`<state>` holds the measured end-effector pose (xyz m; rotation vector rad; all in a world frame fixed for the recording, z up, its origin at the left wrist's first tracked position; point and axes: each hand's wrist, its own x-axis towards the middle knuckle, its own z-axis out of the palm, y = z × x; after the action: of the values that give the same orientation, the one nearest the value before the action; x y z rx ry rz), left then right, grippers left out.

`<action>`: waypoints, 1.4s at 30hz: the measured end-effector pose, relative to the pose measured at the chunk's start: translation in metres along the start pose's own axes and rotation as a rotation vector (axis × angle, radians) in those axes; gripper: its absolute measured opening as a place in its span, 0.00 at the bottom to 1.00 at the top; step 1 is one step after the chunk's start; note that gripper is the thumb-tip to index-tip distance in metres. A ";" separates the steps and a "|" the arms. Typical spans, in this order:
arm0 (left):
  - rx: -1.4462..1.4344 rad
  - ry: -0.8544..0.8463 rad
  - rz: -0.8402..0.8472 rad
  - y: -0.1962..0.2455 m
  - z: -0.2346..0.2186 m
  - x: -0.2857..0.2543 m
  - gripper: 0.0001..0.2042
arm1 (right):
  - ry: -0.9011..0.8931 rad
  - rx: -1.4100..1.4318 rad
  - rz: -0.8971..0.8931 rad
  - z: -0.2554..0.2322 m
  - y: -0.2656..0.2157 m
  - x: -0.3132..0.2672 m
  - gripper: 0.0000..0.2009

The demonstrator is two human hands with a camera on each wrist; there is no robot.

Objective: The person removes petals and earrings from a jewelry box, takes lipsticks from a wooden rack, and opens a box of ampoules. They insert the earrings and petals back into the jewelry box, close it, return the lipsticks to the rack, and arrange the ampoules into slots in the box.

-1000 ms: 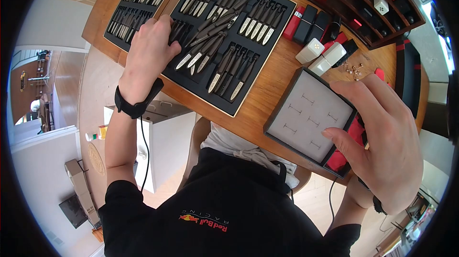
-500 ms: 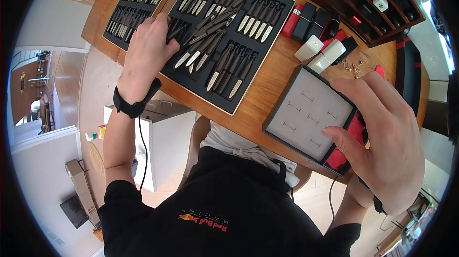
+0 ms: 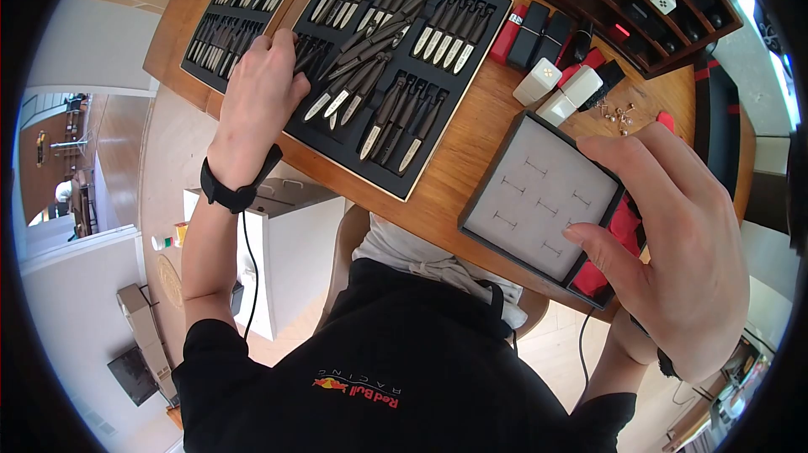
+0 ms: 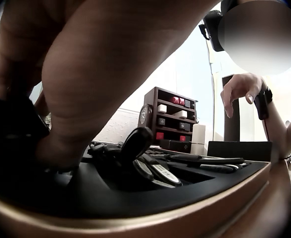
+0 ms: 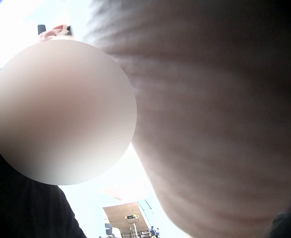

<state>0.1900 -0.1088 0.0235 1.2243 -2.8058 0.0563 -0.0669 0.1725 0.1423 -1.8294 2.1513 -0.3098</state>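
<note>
My left hand [image 3: 257, 103] is over the near left corner of a large black tray [image 3: 337, 141] with several dark, silver-tipped pieces [image 3: 358, 91] in its slots and some heaped across the middle. In the left wrist view the bent fingers of the left hand [image 4: 81, 74] grip a dark piece [image 4: 19, 119] low at the tray; its far end is hidden. My right hand [image 3: 673, 242] hovers with thumb and fingers apart over the right side of a shallow grey-lined box [image 3: 526, 188] with several slits, holding nothing. The right wrist view shows mostly skin.
A second filled tray [image 3: 225, 19] lies at the far left. Behind the box are white cases [image 3: 539, 82], black and red cases, and small metal bits [image 3: 621, 120]. A dark wooden shelf [image 3: 644, 11] stands back right; red cloth [image 3: 593, 276] lies under the right hand.
The head view has shifted slightly, so the trays, box and shelf sit a little further left or higher. Both hands stay almost where they were.
</note>
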 end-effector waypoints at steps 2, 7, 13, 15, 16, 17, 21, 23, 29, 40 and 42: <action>0.017 -0.013 -0.012 0.003 -0.001 0.003 0.22 | -0.007 -0.006 0.010 0.000 0.000 0.000 0.28; 0.062 -0.005 0.018 0.003 -0.001 0.011 0.18 | 0.021 -0.009 0.011 0.002 0.000 -0.002 0.28; 0.022 0.038 0.012 0.001 0.001 0.006 0.18 | 0.018 -0.023 0.006 0.001 0.000 -0.002 0.28; 0.005 0.035 -0.005 -0.002 0.003 0.004 0.20 | 0.020 -0.025 -0.024 0.001 0.001 -0.002 0.28; 0.005 0.035 -0.006 0.000 0.002 0.004 0.20 | 0.020 -0.025 -0.025 0.001 0.000 -0.002 0.28; 0.036 0.008 -0.025 0.004 0.001 0.006 0.21 | 0.018 -0.030 -0.003 0.002 0.000 -0.002 0.28; 0.108 -0.030 -0.051 0.006 0.003 0.010 0.21 | 0.019 -0.030 0.031 0.001 -0.003 -0.004 0.28; 0.060 -0.009 -0.020 0.003 0.000 0.009 0.21 | 0.021 -0.054 0.008 0.001 -0.002 -0.004 0.28; 0.029 0.028 0.035 -0.003 -0.002 0.009 0.21 | 0.002 -0.103 -0.014 0.003 -0.002 -0.003 0.29; 0.075 0.050 0.034 0.000 0.002 0.013 0.21 | -0.002 -0.091 0.000 0.001 -0.002 -0.002 0.28; 0.000 -0.011 0.020 -0.011 0.003 0.015 0.25 | 0.011 -0.100 -0.005 0.002 -0.001 -0.003 0.28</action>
<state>0.1874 -0.1274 0.0215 1.2000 -2.8280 0.0513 -0.0648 0.1749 0.1411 -1.8911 2.2074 -0.2175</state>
